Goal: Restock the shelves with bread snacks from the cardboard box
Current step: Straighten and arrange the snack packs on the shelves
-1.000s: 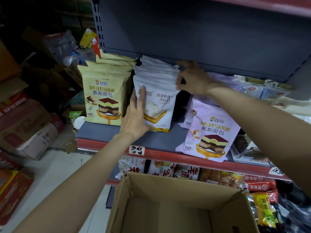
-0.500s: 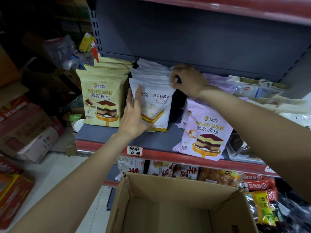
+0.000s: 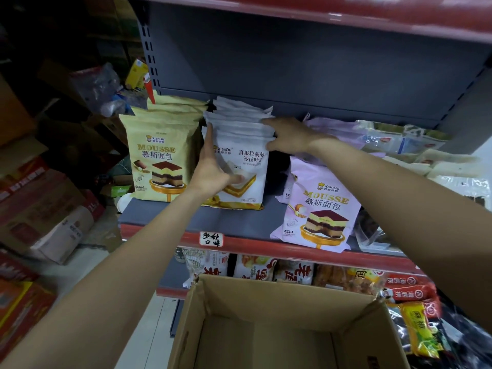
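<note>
A row of white bread packs [image 3: 247,145] stands upright in the middle of the grey shelf [image 3: 239,222]. My left hand [image 3: 213,169] presses flat against the front pack's left side, fingers pointing up and thumb across its face. My right hand [image 3: 287,137] rests on the upper right edge of the same row, fingers stretched toward the pack tops. Yellow mousse bread packs [image 3: 159,155] stand to the left, and a purple mousse pack [image 3: 319,206] leans at the right. The open cardboard box [image 3: 266,288] sits below my arms; the part of its inside that shows holds nothing.
Flat clear-wrapped packs [image 3: 415,145] lie on the shelf's right end. The lower shelf holds several snack bags [image 3: 255,267] and red packets [image 3: 407,288]. Cartons [image 3: 53,209] are stacked on the floor at the left. Another shelf board [image 3: 319,14] runs overhead.
My left hand slid up along the left edge of the white packs. My right hand came down from the pack tops to their upper right corner, and the row looks more squared up.
</note>
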Available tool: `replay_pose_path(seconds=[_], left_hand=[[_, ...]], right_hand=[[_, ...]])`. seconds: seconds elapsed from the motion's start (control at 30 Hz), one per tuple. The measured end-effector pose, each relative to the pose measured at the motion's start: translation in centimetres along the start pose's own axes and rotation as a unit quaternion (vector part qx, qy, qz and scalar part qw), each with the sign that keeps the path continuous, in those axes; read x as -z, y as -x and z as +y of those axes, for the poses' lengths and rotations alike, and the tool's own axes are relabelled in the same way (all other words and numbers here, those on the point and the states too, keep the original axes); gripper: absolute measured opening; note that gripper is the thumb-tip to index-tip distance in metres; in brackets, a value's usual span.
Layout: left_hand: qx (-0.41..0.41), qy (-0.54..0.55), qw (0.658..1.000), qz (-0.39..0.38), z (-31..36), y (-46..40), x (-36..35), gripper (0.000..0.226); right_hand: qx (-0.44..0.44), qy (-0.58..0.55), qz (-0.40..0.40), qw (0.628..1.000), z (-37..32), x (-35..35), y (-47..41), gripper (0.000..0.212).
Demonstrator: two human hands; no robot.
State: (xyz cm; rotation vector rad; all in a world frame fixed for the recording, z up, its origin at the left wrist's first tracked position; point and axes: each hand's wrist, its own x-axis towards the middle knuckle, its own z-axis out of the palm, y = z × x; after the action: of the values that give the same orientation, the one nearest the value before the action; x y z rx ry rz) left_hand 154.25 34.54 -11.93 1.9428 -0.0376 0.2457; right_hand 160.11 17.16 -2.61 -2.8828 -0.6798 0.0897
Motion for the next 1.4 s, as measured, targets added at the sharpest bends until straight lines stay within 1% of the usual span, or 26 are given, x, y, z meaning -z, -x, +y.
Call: replay_pose_path(seconds=[0.13, 0.23, 0.3, 0.33, 0.4, 0.43, 0.47, 0.5, 0.53, 0.57, 0.6, 0.67, 0.77, 0.87, 0.93, 1.07, 1.23, 1.33, 1.37, 1.4], left_hand=[[-0.007, -0.014, 1.000, -0.005, 0.0, 0.0, 0.1, 0.128], [0.009, -0.077, 0.997, 0.019, 0.9, 1.1, 0.2, 0.124], [0.004, -0.119, 0.991, 0.063, 2.0, 2.5, 0.0, 0.112], [-0.017, -0.119, 0.989, 0.084, 2.8, 3.6, -0.1, 0.104], [-0.081, -0.070, 0.989, 0.100, 4.6, 5.8, -0.5, 0.084], [-0.109, -0.037, 0.990, 0.086, 5.5, 6.8, -0.7, 0.075], [-0.126, -0.011, 0.990, 0.057, 6.3, 7.8, -1.2, 0.072], [-0.130, 0.005, 0.991, 0.015, 6.9, 8.6, -1.9, 0.076], [-0.125, 0.011, 0.992, -0.032, 7.2, 9.2, -2.9, 0.085], [-0.118, 0.006, 0.991, -0.069, 7.4, 9.6, -3.9, 0.095], [-0.113, -0.003, 0.990, -0.089, 7.2, 9.9, -5.2, 0.105], [-0.101, 0.000, 0.990, -0.094, 6.5, 9.9, -7.6, 0.122], [-0.078, 0.027, 0.994, -0.075, 6.2, 9.3, -10.1, 0.133], [-0.074, -0.007, 0.996, -0.039, 6.4, 9.0, -11.8, 0.136], [-0.068, -0.019, 0.997, -0.016, 6.6, 9.1, -12.4, 0.134], [-0.068, -0.027, 0.997, 0.005, 6.4, 9.1, -12.9, 0.135], [-0.049, -0.039, 0.998, 0.011, 6.9, 8.8, -13.1, 0.138], [-0.036, -0.048, 0.998, -0.002, 6.8, 8.3, -13.3, 0.136], [-0.031, -0.044, 0.999, -0.007, 6.8, 8.2, -13.3, 0.136], [-0.028, -0.040, 0.999, -0.008, 6.8, 8.1, -13.3, 0.135]], right_hand=[[0.009, 0.004, 0.003, 1.000, -0.1, -0.1, 0.3, 0.066], [0.023, -0.017, 0.046, 0.999, 0.2, 0.6, 1.6, 0.057], [0.039, -0.029, 0.096, 0.994, 1.0, 1.7, 3.5, 0.049], [0.047, -0.023, 0.122, 0.991, 1.7, 2.4, 4.7, 0.045], [0.050, 0.003, 0.158, 0.986, 3.4, 3.7, 7.5, 0.040], [0.046, 0.019, 0.168, 0.985, 4.5, 4.3, 8.7, 0.038], [0.045, 0.033, 0.174, 0.983, 5.6, 4.9, 9.6, 0.036], [0.041, 0.041, 0.178, 0.982, 6.8, 5.2, 10.2, 0.034], [0.037, 0.043, 0.177, 0.983, 8.1, 5.5, 10.4, 0.032], [0.031, 0.039, 0.173, 0.984, 9.2, 5.6, 10.3, 0.031], [0.025, 0.033, 0.166, 0.985, 10.4, 5.6, 10.0, 0.029], [0.017, 0.029, 0.162, 0.986, 12.4, 5.5, 8.7, 0.027], [0.000, 0.060, 0.149, 0.987, 14.5, 5.1, 5.7, 0.031], [0.013, 0.096, 0.108, 0.989, 15.5, 4.7, 3.0, 0.039], [0.028, 0.099, 0.072, 0.992, 15.7, 4.6, 2.0, 0.043], [0.028, 0.105, 0.019, 0.994, 16.1, 4.3, 0.6, 0.047], [0.002, 0.058, -0.032, 0.998, 15.9, 4.3, 0.0, 0.044], [0.020, 0.039, -0.099, 0.994, 15.2, 4.4, 0.0, 0.055], [0.027, 0.039, -0.105, 0.993, 15.0, 4.4, 0.0, 0.052], [0.032, 0.041, -0.098, 0.994, 14.9, 4.3, -0.1, 0.044]])
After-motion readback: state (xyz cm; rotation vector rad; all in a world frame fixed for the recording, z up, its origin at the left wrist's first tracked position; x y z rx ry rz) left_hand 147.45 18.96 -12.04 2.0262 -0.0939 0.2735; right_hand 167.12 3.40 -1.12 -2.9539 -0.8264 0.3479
